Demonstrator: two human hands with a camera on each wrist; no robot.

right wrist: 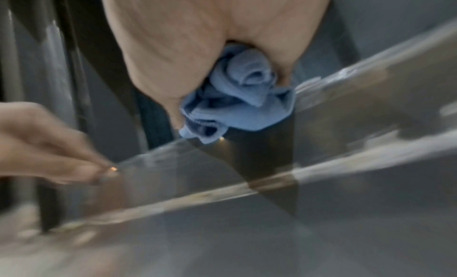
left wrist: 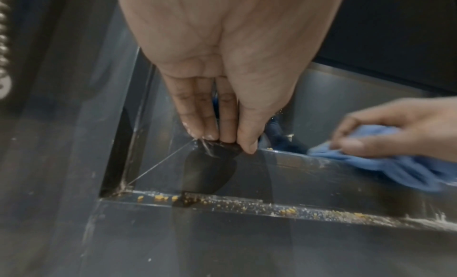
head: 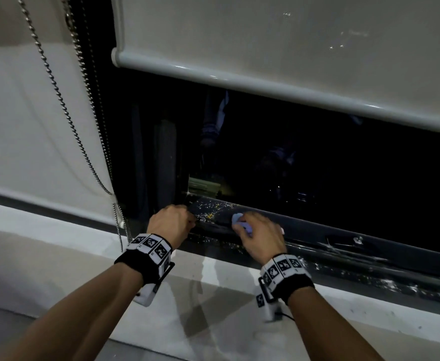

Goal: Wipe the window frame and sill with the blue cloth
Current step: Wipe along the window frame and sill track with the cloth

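Observation:
The bunched blue cloth (head: 238, 220) (right wrist: 237, 101) lies on the top edge of the dark lower frame rail (head: 343, 230) (left wrist: 309, 173). My right hand (head: 260, 235) (left wrist: 395, 128) grips it, fingers curled over it. My left hand (head: 172, 222) (left wrist: 230, 142) is a short way to the left, near the frame's bottom-left corner. Its fairly straight fingers and thumb tip touch the rail's top edge and hold nothing I can see. Yellow crumbs and white specks (head: 208, 216) (left wrist: 287, 211) lie on the rail between the hands and in the groove below. The white sill (head: 239, 295) runs under both wrists.
A pale roller blind (head: 265, 48) hangs low over the dark glass (head: 317, 165), its bottom bar just above the hands. A metal bead chain (head: 65, 105) dangles at the left by the frame's upright. The rail carries on to the right, streaked with white marks.

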